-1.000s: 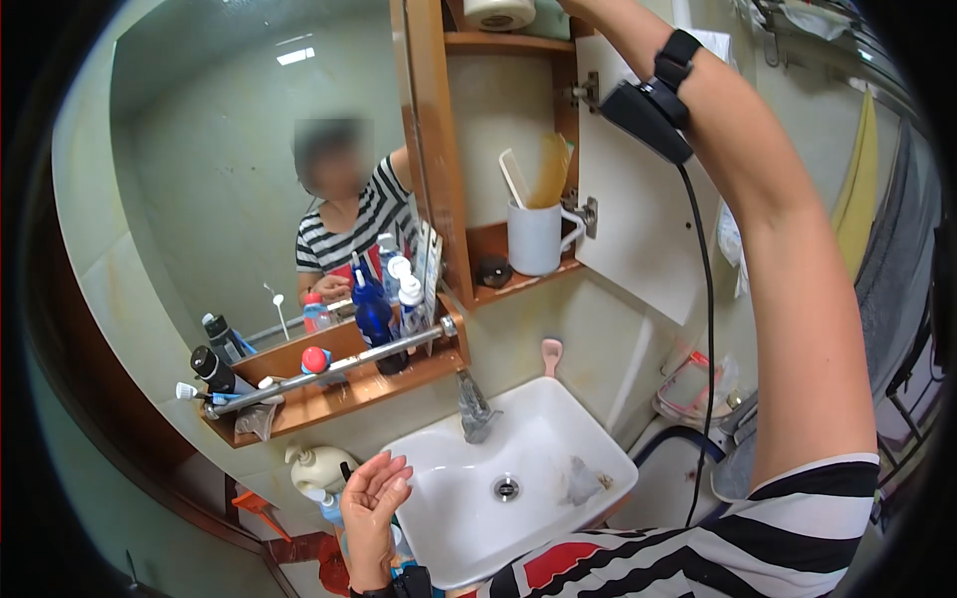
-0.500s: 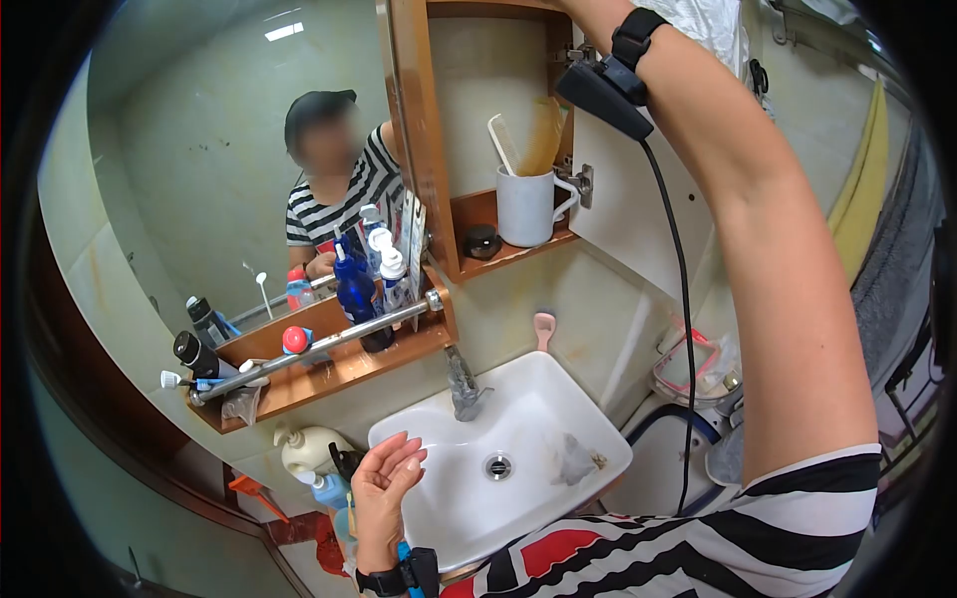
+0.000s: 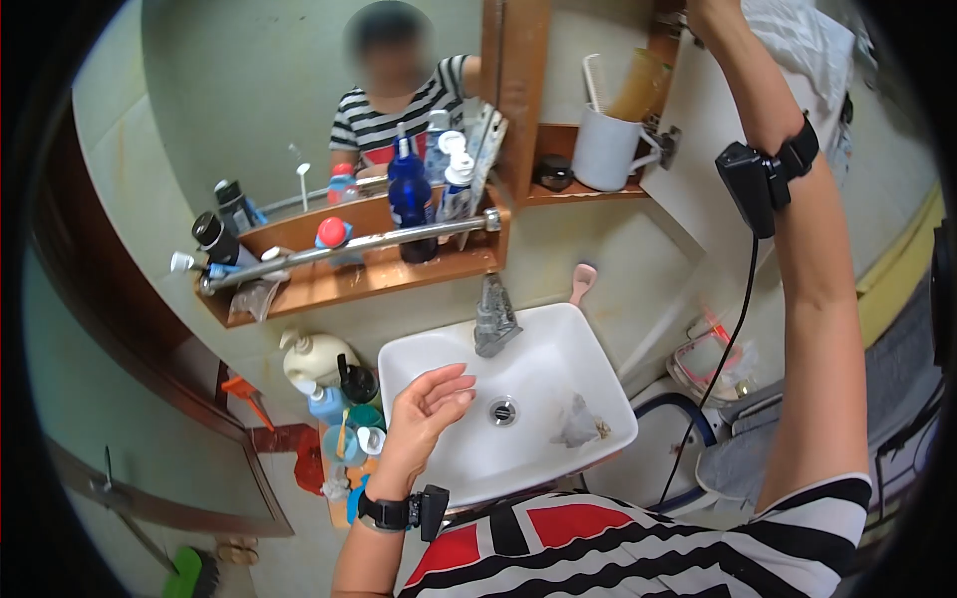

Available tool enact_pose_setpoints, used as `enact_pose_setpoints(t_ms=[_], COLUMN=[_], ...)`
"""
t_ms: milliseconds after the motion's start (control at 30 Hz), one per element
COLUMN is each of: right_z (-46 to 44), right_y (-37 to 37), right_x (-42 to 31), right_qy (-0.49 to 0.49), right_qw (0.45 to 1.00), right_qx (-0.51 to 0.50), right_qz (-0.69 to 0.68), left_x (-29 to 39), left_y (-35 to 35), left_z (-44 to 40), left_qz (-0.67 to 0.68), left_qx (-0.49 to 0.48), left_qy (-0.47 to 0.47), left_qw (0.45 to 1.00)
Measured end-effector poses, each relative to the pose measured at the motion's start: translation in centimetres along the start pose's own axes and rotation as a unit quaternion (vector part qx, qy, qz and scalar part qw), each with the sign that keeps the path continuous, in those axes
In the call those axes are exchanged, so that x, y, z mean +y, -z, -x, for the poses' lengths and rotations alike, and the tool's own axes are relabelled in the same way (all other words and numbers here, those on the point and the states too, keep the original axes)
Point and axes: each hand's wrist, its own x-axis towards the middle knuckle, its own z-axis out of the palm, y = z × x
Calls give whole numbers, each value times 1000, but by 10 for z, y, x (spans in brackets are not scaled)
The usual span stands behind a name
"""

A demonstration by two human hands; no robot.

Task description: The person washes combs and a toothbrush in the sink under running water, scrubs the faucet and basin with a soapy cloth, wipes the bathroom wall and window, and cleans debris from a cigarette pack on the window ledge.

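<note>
My left hand [image 3: 427, 411] hovers palm up over the left side of the white sink [image 3: 538, 344], its fingers slightly curled and apart, holding nothing. My right arm reaches up to the open wall cabinet [image 3: 538, 100]; only the lower part of my right hand [image 3: 714, 18] shows at the top edge, by the cabinet door [image 3: 698, 149], and its fingers are hidden. On the cabinet's lower shelf stands a white mug [image 3: 604, 149] with a white comb [image 3: 596, 82] and a yellowish comb [image 3: 641, 88]. A small dark jar [image 3: 554, 172] sits beside the mug.
Left of the cabinet is a mirror [image 3: 249, 100]. Beneath it, a wooden shelf [image 3: 369, 279] holds a blue bottle [image 3: 410, 189] and several toiletries. A grey faucet [image 3: 494, 319] stands at the sink. Pump bottles [image 3: 317, 361] are left of it. A black cable [image 3: 733, 344] hangs from my right wrist.
The view has tilted down and shifted, so the cabinet sits higher and further right. My right hand has come partly into view beside the door. My left hand remains over the sink's left side.
</note>
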Motion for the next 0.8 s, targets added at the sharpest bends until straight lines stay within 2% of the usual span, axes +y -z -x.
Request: enact_pose_setpoints(t_ms=[33,67,133,267,333,400,533,600,667,733,767,800], right_z=[14,17,24,46,64,77,93,88,83,78,78,82], right_y=[2,0,3,15,30,37,43,46,46,39,32,22], right_x=[-12,-11,-5,-15,-16,-13,21,39,35,29,27,29], right_qy=[-75,-76,-165,-119,-109,-137,-137,-59,-47,-174,-258,-259], right_qw=[996,996,985,993,991,964,929,893,896,857,871,870], right_qx=[-42,-46,-45,-13,-78,-129,-183,-178,-166,-290,-291,-292], right_qz=[1,-6,-3,-15,5,188,290,410,409,388,300,302], left_x=[-1,-2,-2,-6,-12,-16,-19,-18,-17,-22,-23,-24], left_y=[-2,-4,-5,-12,-11,-11,-15,-17,-19,-19,-19,-19], left_z=[-1,-3,-7,-11,-10,-12,-13,-16,-16,-18,-19,-19], left_qz=[0,2,0,-1,3,6,13,17,12,19,27,28], left_qx=[-24,-16,-43,-60,-53,-62,-68,-77,-83,-86,-85,-86], left_qy=[6,4,-4,-2,27,30,34,33,47,53,59,60], left_qw=[1000,1000,999,998,998,998,997,996,995,995,994,994])
